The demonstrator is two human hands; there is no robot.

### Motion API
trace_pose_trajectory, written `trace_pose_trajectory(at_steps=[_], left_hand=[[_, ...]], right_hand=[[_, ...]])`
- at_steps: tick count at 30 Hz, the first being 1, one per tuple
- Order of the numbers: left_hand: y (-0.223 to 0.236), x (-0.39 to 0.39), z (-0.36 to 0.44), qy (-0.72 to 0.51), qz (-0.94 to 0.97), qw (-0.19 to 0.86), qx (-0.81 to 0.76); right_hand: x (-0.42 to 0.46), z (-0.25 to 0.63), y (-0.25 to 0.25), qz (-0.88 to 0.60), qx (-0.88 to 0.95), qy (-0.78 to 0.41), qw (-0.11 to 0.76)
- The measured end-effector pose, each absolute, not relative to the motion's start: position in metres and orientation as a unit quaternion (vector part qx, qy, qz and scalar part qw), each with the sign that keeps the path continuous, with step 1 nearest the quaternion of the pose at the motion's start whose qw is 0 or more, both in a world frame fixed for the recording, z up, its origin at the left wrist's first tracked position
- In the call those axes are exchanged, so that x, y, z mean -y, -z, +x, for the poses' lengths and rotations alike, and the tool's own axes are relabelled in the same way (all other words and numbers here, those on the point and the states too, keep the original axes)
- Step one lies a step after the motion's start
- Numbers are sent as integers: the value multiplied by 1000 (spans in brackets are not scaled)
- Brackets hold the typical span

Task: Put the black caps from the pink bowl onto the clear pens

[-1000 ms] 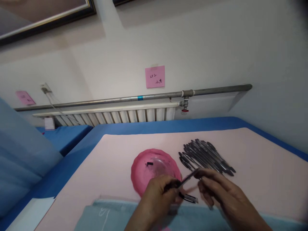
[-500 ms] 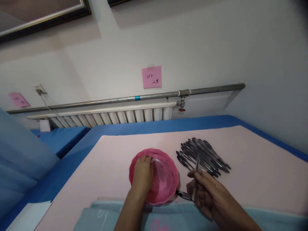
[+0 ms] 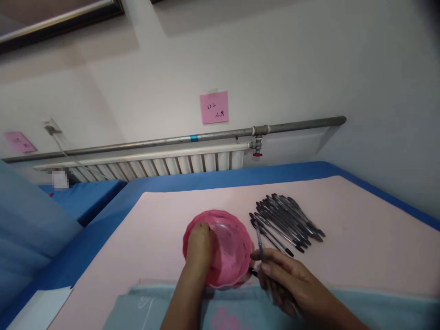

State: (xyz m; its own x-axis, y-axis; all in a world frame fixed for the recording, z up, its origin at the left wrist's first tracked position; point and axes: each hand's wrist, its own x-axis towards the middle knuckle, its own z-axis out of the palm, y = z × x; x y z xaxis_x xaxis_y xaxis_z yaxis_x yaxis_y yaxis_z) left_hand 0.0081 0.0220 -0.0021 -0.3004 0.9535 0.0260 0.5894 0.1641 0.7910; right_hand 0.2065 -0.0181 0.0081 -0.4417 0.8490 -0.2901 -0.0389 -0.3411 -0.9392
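A round pink plastic bowl [image 3: 237,275] with a wavy rim stands on the pink mat. My left hand [image 3: 200,245] reaches down into it, fingers curled; a small dark bit shows at the fingertips, too little to name. To the right of the bowl, my right hand [image 3: 283,279] grips a clear pen [image 3: 259,240] between thumb and fingers, tilted with one end up. Beyond that hand lies a pile of black-capped clear pens [image 3: 283,220], side by side at a slant. Another black-tipped pen [image 3: 253,272] pokes out between the bowl and my right hand, mostly covered.
The pink mat [image 3: 151,238] covers a blue surface [image 3: 192,180]. A light-blue cloth [image 3: 154,305] runs along the near edge. White paper [image 3: 37,307] lies at lower left, beside a blue curtain [image 3: 30,229]. A radiator [image 3: 165,164] and pipe [image 3: 147,144] line the wall.
My right hand has moved left, nearer the bowl, with the pen now leaning left. My left hand stays inside the bowl. The camera view has shifted slightly.
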Motion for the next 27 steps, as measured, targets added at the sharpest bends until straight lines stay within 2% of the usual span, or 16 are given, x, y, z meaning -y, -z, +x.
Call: trace_pose_trajectory(at_steps=[2, 4, 7, 9, 16, 27], left_hand=[[-4, -17, 10, -387, 536, 295, -690], [-11, -9, 15, -441, 497, 406, -627], [-18, 2, 21, -543, 331, 612, -471], [-21, 6, 22, -567, 261, 662, -414], [-22, 8, 20, -570, 245, 677, -396], [-20, 11, 25, -561, 326, 613, -450]], right_hand=[[21, 206, -10, -407, 504, -707, 284], [23, 206, -10, -395, 536, -705, 247], [25, 206, -10, -399, 571, -687, 209], [26, 205, -10, -410, 577, -678, 199], [29, 204, -11, -407, 590, -665, 212], [26, 205, -13, -414, 608, -642, 214]])
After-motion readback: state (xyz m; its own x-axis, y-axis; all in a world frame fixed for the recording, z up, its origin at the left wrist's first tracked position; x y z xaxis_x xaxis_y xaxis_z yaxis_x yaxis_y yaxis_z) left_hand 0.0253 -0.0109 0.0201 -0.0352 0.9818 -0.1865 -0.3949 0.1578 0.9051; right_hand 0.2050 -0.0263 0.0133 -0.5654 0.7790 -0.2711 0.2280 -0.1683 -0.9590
